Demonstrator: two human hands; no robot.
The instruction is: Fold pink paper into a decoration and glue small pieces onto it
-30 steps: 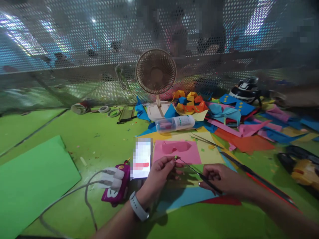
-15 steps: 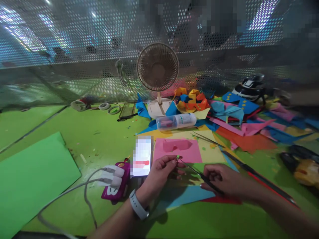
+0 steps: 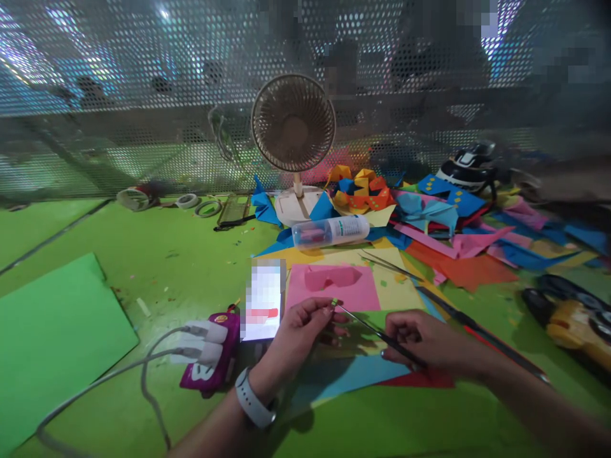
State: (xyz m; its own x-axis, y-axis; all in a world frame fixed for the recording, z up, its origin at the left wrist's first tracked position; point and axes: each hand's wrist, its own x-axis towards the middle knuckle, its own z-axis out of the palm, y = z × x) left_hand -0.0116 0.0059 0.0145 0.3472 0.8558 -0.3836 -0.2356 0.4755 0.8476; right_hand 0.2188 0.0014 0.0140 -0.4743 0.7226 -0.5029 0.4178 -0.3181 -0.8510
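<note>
My left hand, with a white watch on the wrist, pinches a tiny green paper bit between thumb and forefinger. My right hand grips slim dark tweezers, whose tips reach up-left to the green bit. Both hands hover over stacked coloured sheets: a pink sheet with a folded pink shape on it, yellow, blue and red ones beneath.
A phone lies left of the pink sheet, beside a purple charger with white cables. Behind stand a small fan, a lying bottle and a heap of folded papers. A green sheet lies far left, a yellow toy car right.
The hands keep their hold; the view has shifted slightly, so everything sits a little further left and higher in the frame.
</note>
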